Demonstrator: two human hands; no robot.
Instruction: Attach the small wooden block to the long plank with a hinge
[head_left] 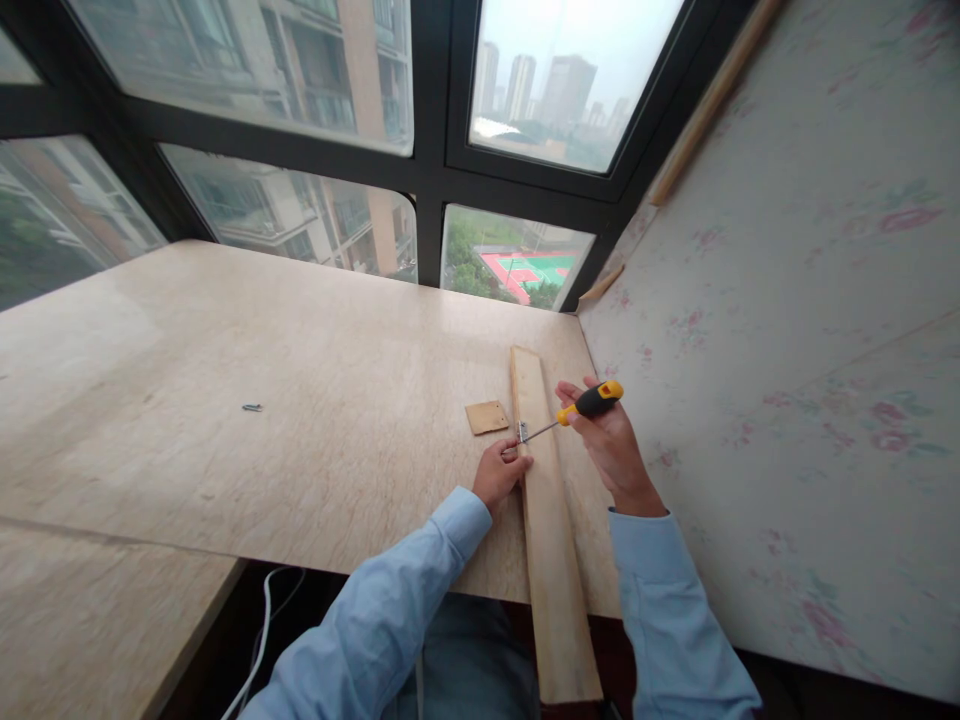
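A long pale wooden board (551,560) lies lengthwise across the stone-look ledge, its near end jutting past the front edge. On its left edge sits a small metal piece (522,431) that looks like a hinge. My left hand (501,476) is closed on the board's left edge just below this metal piece, thumb on top. My right hand (611,440) grips a screwdriver (592,400) by its yellow and black handle, some fingers loosely extended. The shaft slants down to the left, and its tip meets the metal piece. Any screw there is too small to make out.
A small square wooden piece (487,417) lies left of the board. Farther left are small metal screws or similar parts (252,407). A papered wall (795,400) rises close on the right, and windows stand behind the ledge (337,350). A white cable (264,630) hangs below.
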